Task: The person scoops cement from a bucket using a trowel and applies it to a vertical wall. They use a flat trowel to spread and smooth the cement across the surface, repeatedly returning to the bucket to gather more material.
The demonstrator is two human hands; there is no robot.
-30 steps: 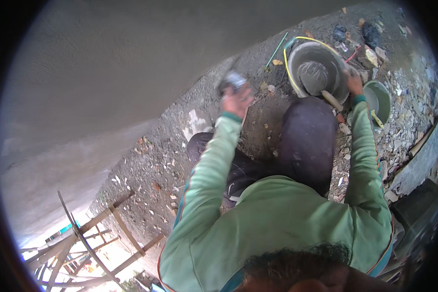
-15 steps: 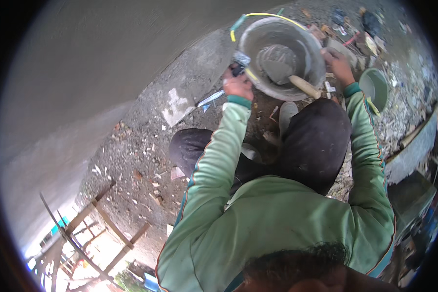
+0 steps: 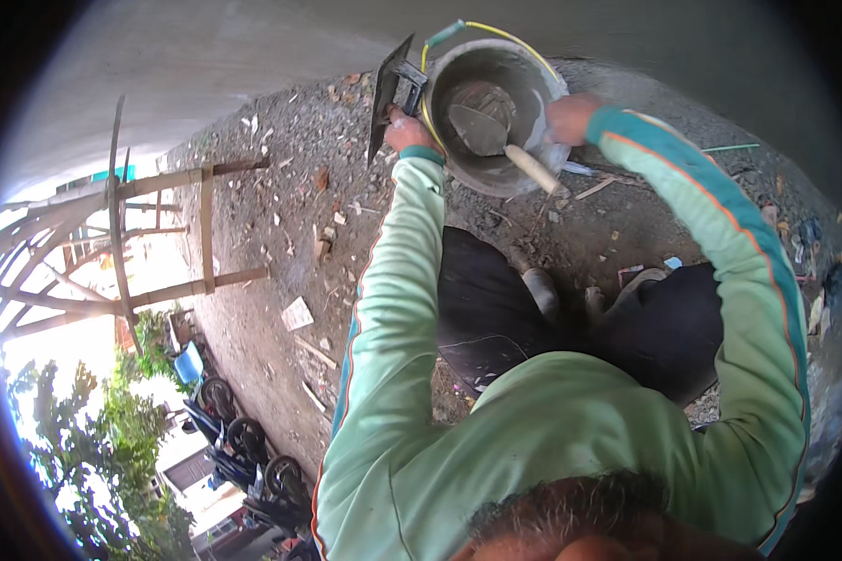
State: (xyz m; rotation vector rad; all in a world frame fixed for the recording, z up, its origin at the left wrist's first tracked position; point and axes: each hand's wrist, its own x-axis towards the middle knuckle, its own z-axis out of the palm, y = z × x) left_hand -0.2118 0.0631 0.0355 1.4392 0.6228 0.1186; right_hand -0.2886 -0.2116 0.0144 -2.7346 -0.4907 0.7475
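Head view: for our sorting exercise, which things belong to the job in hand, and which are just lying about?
Part of the job:
flat float, held in the left hand
bucket, right hand at its rim
wooden-handled trowel, resting in the bucket

Lying about:
thin green stick
pale flat scrap
reddish lump

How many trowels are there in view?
2: a flat plastering trowel in the left hand, and a wooden-handled trowel resting in the bucket. Others may be hidden.
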